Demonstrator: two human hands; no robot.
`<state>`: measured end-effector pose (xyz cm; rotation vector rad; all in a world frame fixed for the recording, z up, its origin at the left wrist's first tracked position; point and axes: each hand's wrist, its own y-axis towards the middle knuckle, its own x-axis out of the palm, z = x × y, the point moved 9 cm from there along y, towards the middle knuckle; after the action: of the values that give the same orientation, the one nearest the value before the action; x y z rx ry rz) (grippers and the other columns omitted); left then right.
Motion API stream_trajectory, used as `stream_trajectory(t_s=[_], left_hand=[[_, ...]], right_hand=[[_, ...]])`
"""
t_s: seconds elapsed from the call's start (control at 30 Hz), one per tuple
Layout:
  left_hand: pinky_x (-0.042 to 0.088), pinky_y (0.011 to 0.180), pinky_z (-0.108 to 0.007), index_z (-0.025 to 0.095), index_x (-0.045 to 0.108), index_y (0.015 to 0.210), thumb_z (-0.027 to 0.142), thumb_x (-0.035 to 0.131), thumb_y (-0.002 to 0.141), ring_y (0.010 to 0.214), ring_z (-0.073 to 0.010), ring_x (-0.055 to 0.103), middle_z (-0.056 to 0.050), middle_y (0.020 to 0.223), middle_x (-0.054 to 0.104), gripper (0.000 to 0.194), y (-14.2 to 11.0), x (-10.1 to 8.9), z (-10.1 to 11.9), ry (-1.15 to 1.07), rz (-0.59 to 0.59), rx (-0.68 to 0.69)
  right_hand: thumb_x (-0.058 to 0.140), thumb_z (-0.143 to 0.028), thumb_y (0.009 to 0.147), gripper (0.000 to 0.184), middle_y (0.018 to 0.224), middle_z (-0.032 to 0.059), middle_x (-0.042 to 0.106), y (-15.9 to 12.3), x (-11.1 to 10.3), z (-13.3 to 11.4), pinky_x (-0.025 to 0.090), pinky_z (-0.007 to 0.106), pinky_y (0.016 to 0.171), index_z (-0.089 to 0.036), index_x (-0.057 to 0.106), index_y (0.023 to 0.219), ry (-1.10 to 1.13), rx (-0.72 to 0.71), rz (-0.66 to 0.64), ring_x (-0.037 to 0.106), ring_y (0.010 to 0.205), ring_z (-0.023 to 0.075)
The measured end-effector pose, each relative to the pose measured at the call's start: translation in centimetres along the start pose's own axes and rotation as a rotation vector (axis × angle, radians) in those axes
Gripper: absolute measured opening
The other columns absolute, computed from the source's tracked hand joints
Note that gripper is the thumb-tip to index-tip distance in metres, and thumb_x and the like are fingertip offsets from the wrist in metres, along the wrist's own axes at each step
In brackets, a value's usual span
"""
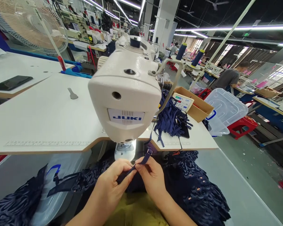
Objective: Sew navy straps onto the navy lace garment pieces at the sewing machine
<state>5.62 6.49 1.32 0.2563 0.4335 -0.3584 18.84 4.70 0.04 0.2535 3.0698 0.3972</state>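
Note:
A white JUKI sewing machine (126, 91) stands on the white table (44, 116) straight ahead. Just below its head, my left hand (114, 182) and my right hand (151, 175) meet, both pinching a narrow navy strap (143, 160) with a small slider on it. The strap runs up toward a heap of navy straps (171, 117) on the table to the right of the machine. Dark navy lace fabric (193, 185) lies in my lap under both hands.
A fan (28, 23) stands at the back left, a black phone (11, 82) on the neighbouring table. A cardboard box (198, 105) with a control panel (182, 101), a clear plastic bin (224, 110) and a red stool (242, 125) sit to the right. A person (227, 77) works further off.

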Motion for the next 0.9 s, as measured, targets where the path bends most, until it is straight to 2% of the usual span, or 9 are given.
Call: stream_trajectory(t_s=[0.1,0.27,0.37,0.47,0.53,0.63,0.77,0.9], left_hand=[[0.048,0.088,-0.023,0.026,0.064,0.086,0.033,0.057,0.086,0.100,-0.0145,0.062,0.000,0.110,0.065,0.010,-0.2,-0.4,0.7,0.011,0.033,0.088],[0.051,0.074,-0.019,0.026,0.064,0.087,0.036,0.059,0.084,0.080,-0.0121,0.065,0.004,0.085,0.069,0.011,-0.2,-0.3,-0.6,-0.067,0.029,-0.040],[0.050,0.068,-0.020,0.025,0.062,0.084,0.040,0.060,0.082,0.077,-0.0135,0.064,0.004,0.080,0.068,0.016,-0.3,-0.1,-1.4,-0.079,0.023,-0.121],[0.049,0.066,-0.020,0.024,0.060,0.082,0.044,0.059,0.082,0.076,-0.0136,0.061,0.004,0.078,0.065,0.020,-0.5,-0.2,-1.9,-0.059,0.026,-0.149],[0.048,0.063,-0.020,0.023,0.057,0.079,0.047,0.059,0.081,0.073,-0.0134,0.060,0.004,0.075,0.063,0.023,-0.6,-0.4,-2.1,-0.026,0.049,-0.166],[0.046,0.059,-0.019,0.023,0.055,0.076,0.050,0.059,0.080,0.069,-0.0130,0.058,0.004,0.071,0.061,0.028,-0.6,-0.7,-2.3,0.003,0.088,-0.182],[0.046,0.057,-0.019,0.022,0.055,0.075,0.052,0.059,0.079,0.066,-0.0130,0.058,0.004,0.070,0.061,0.030,-0.7,-1.0,-2.2,0.010,0.118,-0.193],[0.046,0.057,-0.019,0.023,0.057,0.076,0.051,0.058,0.079,0.066,-0.0129,0.058,0.004,0.070,0.061,0.029,-1.0,-1.0,-2.2,0.019,0.117,-0.182]], right_hand=[[0.061,-0.029,0.088,0.010,0.083,-0.0006,0.069,0.1,0.1,0.1,0.046,0.023,0.069,-0.024,0.069,0.090,-0.064,0.031,-0.054,0.062,0.075,0.0139],[0.062,-0.036,0.086,0.017,0.078,-0.0002,0.060,0.9,0.5,-0.1,0.043,0.022,0.066,-0.021,0.069,0.082,-0.113,0.100,-0.149,0.056,0.073,0.0129],[0.066,-0.042,0.082,0.022,0.081,0.0002,0.057,1.1,0.8,0.4,0.045,0.024,0.072,-0.020,0.068,0.080,0.073,0.193,-0.163,0.056,0.078,0.0141],[0.067,-0.043,0.081,0.023,0.083,0.0007,0.061,0.8,1.5,1.5,0.046,0.026,0.077,-0.021,0.067,0.085,0.298,0.323,-0.177,0.057,0.080,0.0152],[0.067,-0.044,0.081,0.024,0.082,0.0011,0.063,0.6,1.5,2.0,0.046,0.026,0.075,-0.021,0.068,0.086,0.316,0.369,-0.162,0.057,0.078,0.0153],[0.064,-0.044,0.083,0.025,0.083,0.0022,0.064,0.7,1.2,1.6,0.047,0.027,0.075,-0.020,0.069,0.088,0.206,0.329,-0.143,0.058,0.080,0.0163],[0.066,-0.037,0.082,0.017,0.089,0.0019,0.062,0.8,0.9,0.0,0.047,0.026,0.078,-0.021,0.069,0.087,0.102,0.175,-0.129,0.058,0.086,0.0162],[0.067,-0.031,0.082,0.010,0.083,-0.0002,0.064,0.5,0.9,0.3,0.046,0.022,0.069,-0.022,0.069,0.086,0.071,0.172,-0.128,0.059,0.076,0.0135]])
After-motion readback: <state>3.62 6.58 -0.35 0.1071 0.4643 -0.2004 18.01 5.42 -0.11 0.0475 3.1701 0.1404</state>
